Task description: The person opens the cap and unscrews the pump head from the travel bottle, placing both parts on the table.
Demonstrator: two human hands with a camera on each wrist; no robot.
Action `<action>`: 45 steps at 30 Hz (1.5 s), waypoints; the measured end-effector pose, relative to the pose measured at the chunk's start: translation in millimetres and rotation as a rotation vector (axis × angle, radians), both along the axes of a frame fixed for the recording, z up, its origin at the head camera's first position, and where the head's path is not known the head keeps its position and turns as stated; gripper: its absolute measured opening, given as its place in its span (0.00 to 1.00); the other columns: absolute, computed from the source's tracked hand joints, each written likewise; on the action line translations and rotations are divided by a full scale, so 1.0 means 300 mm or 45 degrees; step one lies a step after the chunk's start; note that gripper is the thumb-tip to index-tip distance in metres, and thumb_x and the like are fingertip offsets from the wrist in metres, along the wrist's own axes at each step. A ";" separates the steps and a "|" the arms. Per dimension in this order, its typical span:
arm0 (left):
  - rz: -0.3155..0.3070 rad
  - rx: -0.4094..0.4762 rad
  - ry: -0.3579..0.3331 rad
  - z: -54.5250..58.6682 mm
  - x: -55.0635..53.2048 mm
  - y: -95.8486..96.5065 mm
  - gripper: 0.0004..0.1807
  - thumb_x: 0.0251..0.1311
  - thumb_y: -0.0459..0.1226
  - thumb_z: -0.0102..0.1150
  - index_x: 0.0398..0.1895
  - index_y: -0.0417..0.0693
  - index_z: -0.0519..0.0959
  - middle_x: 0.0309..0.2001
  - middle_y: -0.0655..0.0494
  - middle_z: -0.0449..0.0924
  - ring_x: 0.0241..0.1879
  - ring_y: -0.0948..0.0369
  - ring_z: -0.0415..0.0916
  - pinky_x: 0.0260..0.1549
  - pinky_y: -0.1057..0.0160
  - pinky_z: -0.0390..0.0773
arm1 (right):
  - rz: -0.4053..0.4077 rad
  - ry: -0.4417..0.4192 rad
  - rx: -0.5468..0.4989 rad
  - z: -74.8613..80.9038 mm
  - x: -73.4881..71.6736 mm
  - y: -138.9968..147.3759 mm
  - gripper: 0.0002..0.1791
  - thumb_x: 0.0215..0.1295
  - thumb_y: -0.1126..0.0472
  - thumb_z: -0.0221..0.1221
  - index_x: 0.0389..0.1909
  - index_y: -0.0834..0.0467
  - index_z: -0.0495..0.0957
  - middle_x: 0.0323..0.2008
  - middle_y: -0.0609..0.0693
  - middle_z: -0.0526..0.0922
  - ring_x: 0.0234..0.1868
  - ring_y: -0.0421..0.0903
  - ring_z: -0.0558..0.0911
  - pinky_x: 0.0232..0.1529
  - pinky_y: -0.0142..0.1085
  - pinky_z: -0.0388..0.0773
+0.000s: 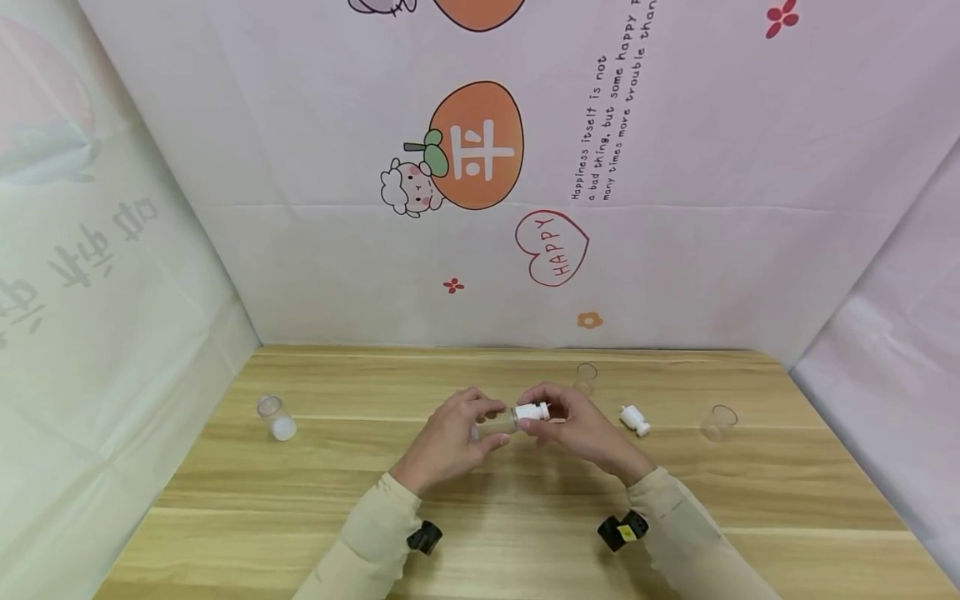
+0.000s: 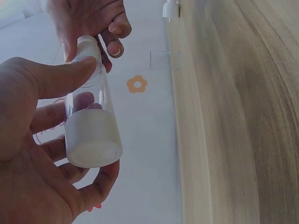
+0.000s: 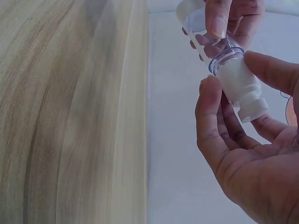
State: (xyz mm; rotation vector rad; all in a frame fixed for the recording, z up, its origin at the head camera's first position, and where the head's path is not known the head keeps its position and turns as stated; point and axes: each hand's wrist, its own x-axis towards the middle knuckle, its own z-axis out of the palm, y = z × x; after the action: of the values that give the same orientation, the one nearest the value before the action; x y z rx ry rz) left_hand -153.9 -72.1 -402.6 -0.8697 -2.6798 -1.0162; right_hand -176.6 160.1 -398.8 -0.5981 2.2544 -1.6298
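Tilted on its side above the table, a clear bottle with a white base (image 2: 93, 137) is gripped by my left hand (image 1: 453, 433), thumb along one side and fingers round the other. My right hand (image 1: 573, 421) pinches a white pump head (image 3: 238, 81) between thumb and fingers. The pump head sits at the bottle's mouth, its wide end meeting the clear rim (image 3: 224, 58) in the right wrist view. Its narrow nozzle end (image 3: 252, 109) points away from the bottle. Part of the bottle's wall is hidden behind my left fingers.
Another clear bottle with white at its bottom (image 1: 274, 417) lies at the left of the wooden table (image 1: 315, 500). A second white pump head (image 1: 634, 420) lies to the right, between two clear caps (image 1: 586, 372) (image 1: 722, 417). Printed cloth walls (image 1: 337, 275) stand behind and beside the table.
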 end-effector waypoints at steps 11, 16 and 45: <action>-0.095 0.079 -0.191 -0.004 -0.009 -0.013 0.19 0.67 0.40 0.66 0.57 0.41 0.82 0.46 0.50 0.81 0.44 0.56 0.78 0.43 0.61 0.78 | 0.063 0.095 -0.008 0.000 -0.001 0.009 0.15 0.65 0.67 0.68 0.50 0.63 0.78 0.48 0.60 0.79 0.43 0.52 0.81 0.42 0.37 0.82; -0.112 0.088 -0.271 -0.003 -0.014 -0.018 0.19 0.69 0.41 0.64 0.57 0.42 0.82 0.45 0.54 0.80 0.44 0.60 0.76 0.42 0.63 0.78 | 0.088 0.123 -0.025 0.000 -0.002 0.009 0.14 0.64 0.70 0.67 0.49 0.64 0.78 0.47 0.61 0.79 0.41 0.52 0.80 0.40 0.35 0.81; -0.216 0.186 -0.477 -0.009 -0.026 -0.033 0.18 0.71 0.41 0.62 0.57 0.38 0.81 0.39 0.61 0.81 0.39 0.64 0.77 0.38 0.64 0.79 | 0.190 0.206 -0.087 0.005 0.003 0.013 0.13 0.62 0.74 0.67 0.46 0.61 0.80 0.47 0.58 0.80 0.44 0.53 0.80 0.46 0.39 0.82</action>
State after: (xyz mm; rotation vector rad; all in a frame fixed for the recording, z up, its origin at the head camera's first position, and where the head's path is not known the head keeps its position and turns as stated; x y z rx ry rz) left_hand -161.6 -81.9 -405.3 -0.9735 -2.8110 -1.5304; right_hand -175.7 164.1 -397.4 -0.9232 2.2100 -1.6431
